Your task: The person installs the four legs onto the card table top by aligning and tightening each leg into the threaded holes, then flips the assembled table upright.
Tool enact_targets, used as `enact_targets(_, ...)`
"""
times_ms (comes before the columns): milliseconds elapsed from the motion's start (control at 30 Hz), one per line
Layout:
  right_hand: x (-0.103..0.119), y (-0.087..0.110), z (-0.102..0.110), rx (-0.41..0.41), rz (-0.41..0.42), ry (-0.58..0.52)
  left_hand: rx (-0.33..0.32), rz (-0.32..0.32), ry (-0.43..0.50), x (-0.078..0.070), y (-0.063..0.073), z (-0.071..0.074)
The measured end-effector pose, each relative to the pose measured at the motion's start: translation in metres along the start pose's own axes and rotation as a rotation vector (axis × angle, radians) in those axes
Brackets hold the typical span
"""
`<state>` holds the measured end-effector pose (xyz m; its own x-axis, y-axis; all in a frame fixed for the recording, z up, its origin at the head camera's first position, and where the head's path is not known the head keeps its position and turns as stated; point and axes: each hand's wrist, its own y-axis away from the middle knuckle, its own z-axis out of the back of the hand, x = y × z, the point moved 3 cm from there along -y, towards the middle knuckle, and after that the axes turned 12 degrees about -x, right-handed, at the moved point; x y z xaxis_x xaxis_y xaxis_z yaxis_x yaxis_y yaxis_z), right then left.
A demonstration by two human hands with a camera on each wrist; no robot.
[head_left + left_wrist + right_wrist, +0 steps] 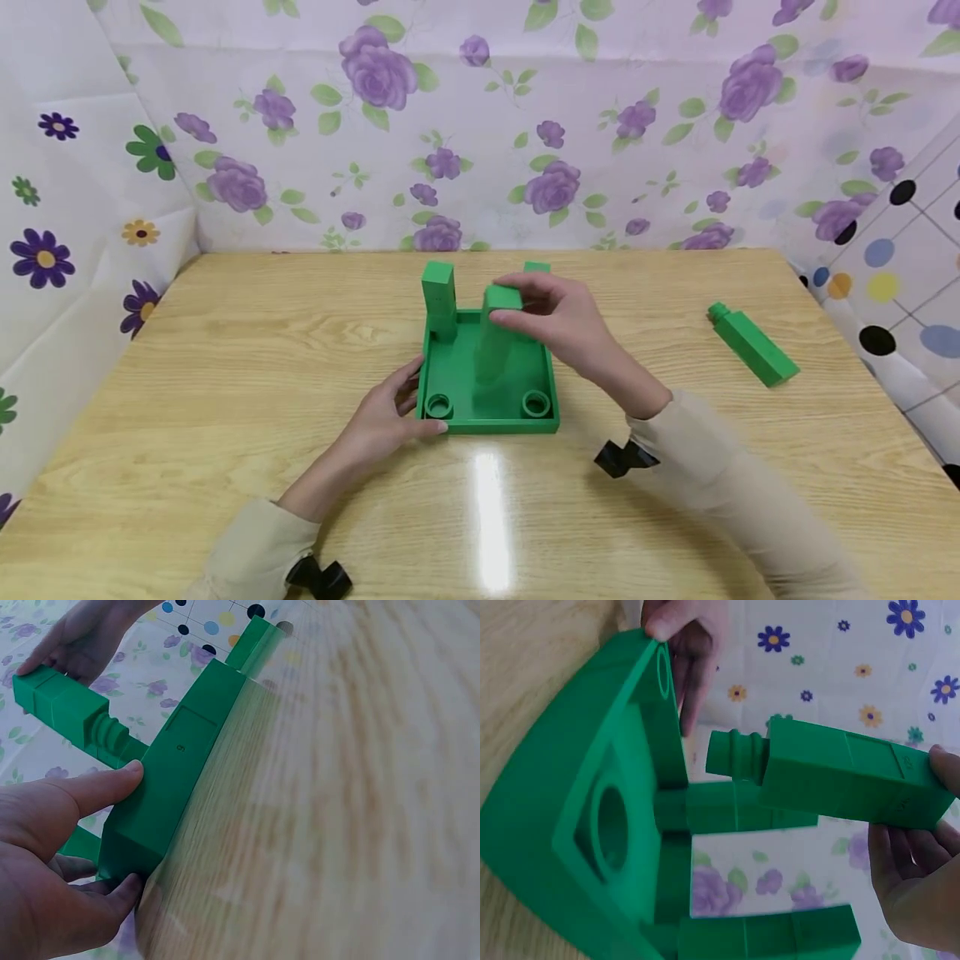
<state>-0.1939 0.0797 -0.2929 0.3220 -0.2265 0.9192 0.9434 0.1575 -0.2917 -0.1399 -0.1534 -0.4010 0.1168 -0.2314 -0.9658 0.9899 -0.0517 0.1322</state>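
Note:
A green square plastic base [495, 426] with a raised rim lies on the table. My left hand [382, 421] grips its near left corner, thumb against the front wall and fingers round the side. Between thumb and fingertips, my right hand [558, 317] holds a green square leg [855, 772] by its plain end, above the base. The leg's ridged, threaded end shows in the right wrist view, apart from the base. Two legs stand upright at the far corners, a left one [439, 292] and a right one mostly hidden by my hand. Round sockets [536, 404] show at both near corners.
Another green leg [753, 346] with a threaded end lies on the wooden table [247, 350] to the right. A flowered cloth [480, 142] hangs behind the table, with patterned sheets on both sides. Black bands [626, 458] are on both sleeves.

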Motion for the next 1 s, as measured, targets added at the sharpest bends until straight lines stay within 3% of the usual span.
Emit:
enact_targets(167,0.001,0.004,-0.024,0.089,0.026,-0.049,0.009,-0.009,0.013,0.0,0.002,0.0)
enact_targets(467,0.003,0.008,-0.055,0.17,0.092,-0.113,0.028,0.0,0.029,0.0,0.002,0.0)
enact_targets(767,0.001,0.015,-0.069,0.23,0.107,-0.004,0.017,-0.001,0.037,0.0,0.002,-0.001)
enact_targets(1000,-0.001,0.016,-0.068,0.314,0.105,0.017,0.006,-0.002,0.021,0.0,0.001,0.0)
